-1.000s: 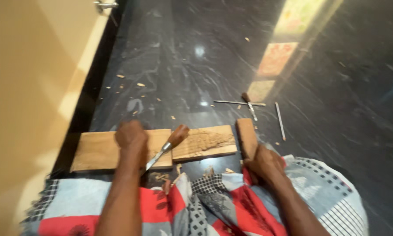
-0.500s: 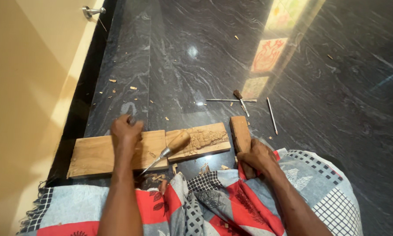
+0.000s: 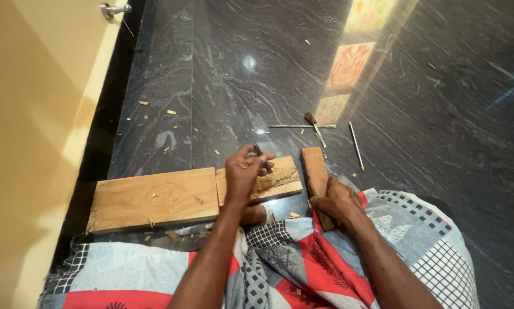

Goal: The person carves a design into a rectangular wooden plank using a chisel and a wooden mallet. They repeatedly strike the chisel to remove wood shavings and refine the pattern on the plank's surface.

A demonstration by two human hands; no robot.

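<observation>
My left hand (image 3: 244, 176) lies over the near end of a small carved wooden panel (image 3: 283, 178), its fingers closed around a thin tool whose dark end (image 3: 259, 150) sticks out above them. The panel butts against a longer plain plank (image 3: 154, 199) to its left. My right hand (image 3: 338, 204) grips the lower end of a narrow wooden block (image 3: 315, 170) that stands on the floor just right of the panel. My lap, draped in a red, blue and white checked cloth (image 3: 303, 257), sits right behind both boards.
The floor is dark polished stone (image 3: 240, 86) strewn with wood chips. Three thin metal tools (image 3: 317, 127) lie beyond the block, one (image 3: 355, 147) further right. A cream door with a metal handle (image 3: 114, 9) runs along the left.
My left hand has slid right from the plain plank onto the carved panel and picked up the tool that lay slanted beside it. The right hand stays on the block.
</observation>
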